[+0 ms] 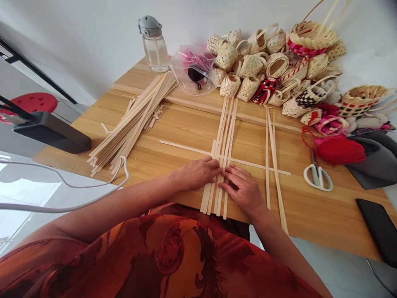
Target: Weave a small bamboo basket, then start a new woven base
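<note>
In the middle of the table, several long, flat, pale wooden strips (223, 122) lie side by side, running away from me. A thin strip (186, 147) crosses them from left to right; the exact over-and-under order is too small to make out. My left hand (201, 170) is closed, its bent fingers pressed together on the lengthwise strips just on my side of the crossing. Close beside it, my right hand (243, 186) rests with fingers stretched and thumb apart, fingertips touching the strips from the right. The fingertips of both hands nearly meet.
Loose strips (273, 165) lie right of my hands, near scissors (318, 176) and a black phone (376, 227). A strip pile (133, 124) is at left, a bottle (155, 49) behind it. Small woven baskets (251, 66), a plastic bag (189, 74) and red yarn (341, 150) fill the back.
</note>
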Motion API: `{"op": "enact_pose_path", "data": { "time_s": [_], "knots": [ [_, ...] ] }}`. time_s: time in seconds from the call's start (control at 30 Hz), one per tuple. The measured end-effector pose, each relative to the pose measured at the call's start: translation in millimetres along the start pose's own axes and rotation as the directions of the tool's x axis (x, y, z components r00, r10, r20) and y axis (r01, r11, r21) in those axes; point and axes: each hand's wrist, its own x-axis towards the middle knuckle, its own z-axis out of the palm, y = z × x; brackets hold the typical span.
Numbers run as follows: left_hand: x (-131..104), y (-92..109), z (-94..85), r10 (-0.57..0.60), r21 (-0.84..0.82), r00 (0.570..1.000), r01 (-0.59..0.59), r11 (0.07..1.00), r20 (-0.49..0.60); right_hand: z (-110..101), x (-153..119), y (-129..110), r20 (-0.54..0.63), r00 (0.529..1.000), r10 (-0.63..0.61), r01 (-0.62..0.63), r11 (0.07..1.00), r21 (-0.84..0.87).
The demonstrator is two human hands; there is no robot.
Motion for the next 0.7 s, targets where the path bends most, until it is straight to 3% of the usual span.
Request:
{"op": "enact_pose_path", "data": {
  "time_s": [0.23,0.7],
  "knots": [
    [0.6,-5.8,4.3,0.089,0.017,0.995,-0.089,0.996,-0.039,-0.2,-0.9,2.5,0.009,0.999,-0.036,0.036,0.999,0.002],
    [0.1,-3.8,10.3,0.067,0.077,0.997,-0.064,0.995,-0.037,-3.1,3.9,-3.7,0.029,0.997,-0.077,0.079,0.992,-0.094]
  ]
}}
